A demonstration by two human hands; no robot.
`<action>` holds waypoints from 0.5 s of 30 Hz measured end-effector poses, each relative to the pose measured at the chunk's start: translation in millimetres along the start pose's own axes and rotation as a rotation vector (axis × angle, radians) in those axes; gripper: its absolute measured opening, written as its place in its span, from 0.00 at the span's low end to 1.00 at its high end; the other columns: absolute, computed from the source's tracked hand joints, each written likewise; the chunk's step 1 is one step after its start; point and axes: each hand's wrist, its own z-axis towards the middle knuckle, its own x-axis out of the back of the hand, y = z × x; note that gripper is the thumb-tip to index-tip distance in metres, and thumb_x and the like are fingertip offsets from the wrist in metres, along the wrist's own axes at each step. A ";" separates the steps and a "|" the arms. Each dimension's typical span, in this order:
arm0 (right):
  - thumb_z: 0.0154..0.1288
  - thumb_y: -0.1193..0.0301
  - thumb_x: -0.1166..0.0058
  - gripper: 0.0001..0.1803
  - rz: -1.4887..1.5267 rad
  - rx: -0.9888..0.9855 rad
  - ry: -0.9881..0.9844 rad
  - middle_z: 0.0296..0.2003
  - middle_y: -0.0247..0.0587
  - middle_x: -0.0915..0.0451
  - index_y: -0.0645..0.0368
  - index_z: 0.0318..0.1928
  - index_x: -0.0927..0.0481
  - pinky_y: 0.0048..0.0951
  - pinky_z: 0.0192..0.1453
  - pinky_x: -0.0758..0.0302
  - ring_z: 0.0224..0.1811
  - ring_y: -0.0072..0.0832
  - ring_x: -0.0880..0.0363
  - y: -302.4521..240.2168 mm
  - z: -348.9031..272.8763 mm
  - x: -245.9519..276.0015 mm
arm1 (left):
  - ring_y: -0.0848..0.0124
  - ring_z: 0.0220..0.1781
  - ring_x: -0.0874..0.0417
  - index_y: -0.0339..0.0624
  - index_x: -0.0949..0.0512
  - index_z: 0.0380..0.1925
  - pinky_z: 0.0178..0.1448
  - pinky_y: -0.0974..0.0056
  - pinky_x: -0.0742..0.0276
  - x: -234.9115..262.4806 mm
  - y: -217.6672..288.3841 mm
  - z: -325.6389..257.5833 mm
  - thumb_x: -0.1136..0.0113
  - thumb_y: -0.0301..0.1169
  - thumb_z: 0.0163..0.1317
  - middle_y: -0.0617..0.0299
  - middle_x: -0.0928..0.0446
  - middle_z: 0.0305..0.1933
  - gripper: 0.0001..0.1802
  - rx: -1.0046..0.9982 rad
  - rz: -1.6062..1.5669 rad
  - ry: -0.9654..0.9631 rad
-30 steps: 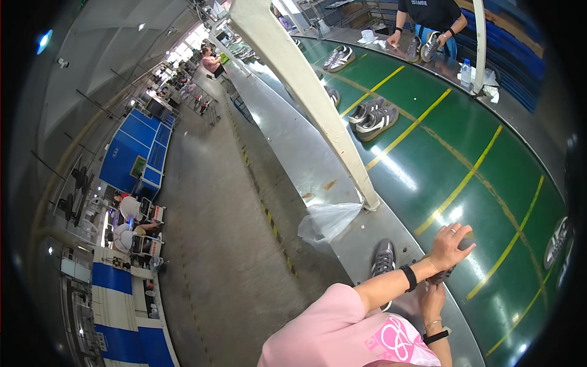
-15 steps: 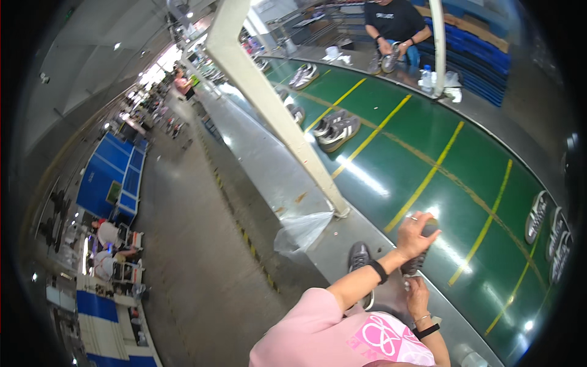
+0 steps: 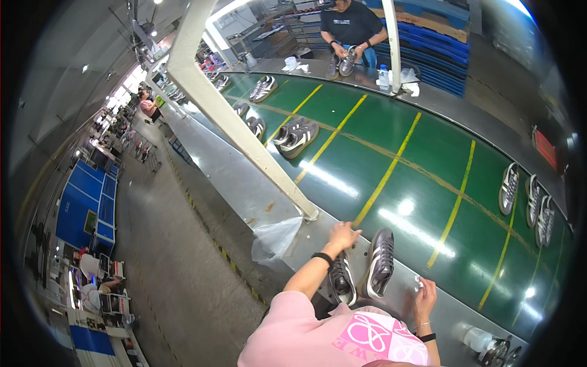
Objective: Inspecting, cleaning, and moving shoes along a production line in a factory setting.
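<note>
Two dark grey sneakers with pale stripes stand side by side on the metal ledge in front of me: a left one (image 3: 342, 280) and a right one (image 3: 380, 264). My left hand (image 3: 343, 237) is closed over the toe of the left sneaker, its fingers curled round the front and partly hiding it. Over to the right, my right hand (image 3: 425, 300) pinches a small crumpled white cloth (image 3: 419, 282) above the ledge, apart from both shoes.
Beyond the ledge runs a green conveyor belt (image 3: 391, 202) with yellow lines, carrying several sneakers (image 3: 298, 136). A white post (image 3: 244, 116) rises at my left beside a clear plastic bag (image 3: 275, 238). A bottle (image 3: 480, 339) lies near right. Opposite, a person (image 3: 351, 30) handles shoes.
The sneaker my hands were holding over the belt's edge now stands on the ledge. My left hand has moved left to the other sneaker's toe; my right hand has drawn away with the cloth.
</note>
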 end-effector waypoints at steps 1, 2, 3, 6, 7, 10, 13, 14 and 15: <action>0.59 0.88 0.56 0.19 0.058 -0.030 0.000 0.41 0.44 0.23 0.62 0.47 0.19 0.31 0.49 0.25 0.44 0.38 0.22 -0.7 -0.2 -1.2 | 0.52 0.70 0.36 0.43 0.29 0.61 0.67 0.47 0.34 -2.8 -15.1 -5.3 0.47 0.58 0.64 0.51 0.30 0.64 0.35 0.046 0.008 -0.022; 0.59 0.88 0.56 0.19 0.033 -0.022 0.015 0.41 0.44 0.23 0.62 0.47 0.19 0.31 0.49 0.25 0.44 0.38 0.22 -1.5 -0.9 -1.8 | 0.53 0.70 0.37 0.43 0.28 0.61 0.67 0.47 0.34 -5.8 -29.4 -12.0 0.46 0.58 0.64 0.52 0.30 0.64 0.35 0.091 0.058 -0.022; 0.59 0.88 0.55 0.19 0.049 -0.033 0.013 0.41 0.45 0.23 0.62 0.47 0.18 0.31 0.49 0.25 0.44 0.38 0.21 -2.4 -1.5 -3.5 | 0.53 0.70 0.37 0.43 0.28 0.61 0.67 0.47 0.34 -9.0 -43.9 -19.6 0.46 0.58 0.64 0.52 0.30 0.64 0.35 0.090 0.054 -0.035; 0.59 0.88 0.55 0.18 0.041 -0.015 0.006 0.41 0.45 0.23 0.62 0.47 0.18 0.31 0.50 0.25 0.44 0.38 0.21 -3.9 -3.1 -8.3 | 0.50 0.68 0.34 0.41 0.28 0.59 0.66 0.48 0.33 -20.2 -72.9 -36.4 0.42 0.58 0.61 0.48 0.28 0.61 0.37 0.094 -0.104 -0.006; 0.59 0.88 0.55 0.18 0.018 0.018 -0.001 0.42 0.46 0.23 0.62 0.47 0.18 0.31 0.50 0.25 0.44 0.39 0.21 -4.2 -2.9 -10.0 | 0.49 0.65 0.31 0.41 0.27 0.57 0.65 0.49 0.32 -21.9 -79.4 -40.4 0.39 0.58 0.59 0.46 0.27 0.59 0.36 0.106 -0.206 0.018; 0.58 0.87 0.55 0.19 0.040 -0.008 -0.037 0.42 0.47 0.22 0.62 0.46 0.18 0.32 0.51 0.25 0.45 0.40 0.21 -4.4 -0.5 -14.9 | 0.52 0.59 0.27 0.43 0.26 0.53 0.62 0.54 0.31 -21.5 -88.7 -51.8 0.34 0.57 0.55 0.47 0.26 0.54 0.35 0.071 -0.489 0.043; 0.58 0.87 0.56 0.19 -0.009 0.098 -0.036 0.41 0.47 0.21 0.62 0.46 0.18 0.32 0.52 0.25 0.45 0.41 0.21 -5.8 3.5 -17.1 | 0.69 0.49 0.28 0.49 0.28 0.47 0.53 0.62 0.28 -21.1 -75.2 -72.2 0.28 0.45 0.54 0.60 0.28 0.46 0.25 -0.084 -0.961 0.074; 0.58 0.87 0.56 0.19 -0.013 0.097 -0.044 0.41 0.47 0.21 0.62 0.47 0.18 0.32 0.53 0.25 0.46 0.41 0.21 -6.7 4.6 -17.1 | 0.72 0.47 0.29 0.49 0.28 0.47 0.52 0.63 0.28 -19.9 -66.1 -78.9 0.28 0.42 0.55 0.62 0.29 0.46 0.24 -0.092 -1.039 0.097; 0.58 0.86 0.56 0.19 -0.019 0.095 -0.050 0.41 0.47 0.21 0.62 0.47 0.18 0.32 0.53 0.26 0.46 0.41 0.21 -7.9 5.7 -16.5 | 0.72 0.47 0.28 0.50 0.28 0.47 0.50 0.65 0.28 -15.5 -56.5 -84.6 0.28 0.38 0.55 0.63 0.29 0.46 0.23 -0.088 -1.110 0.115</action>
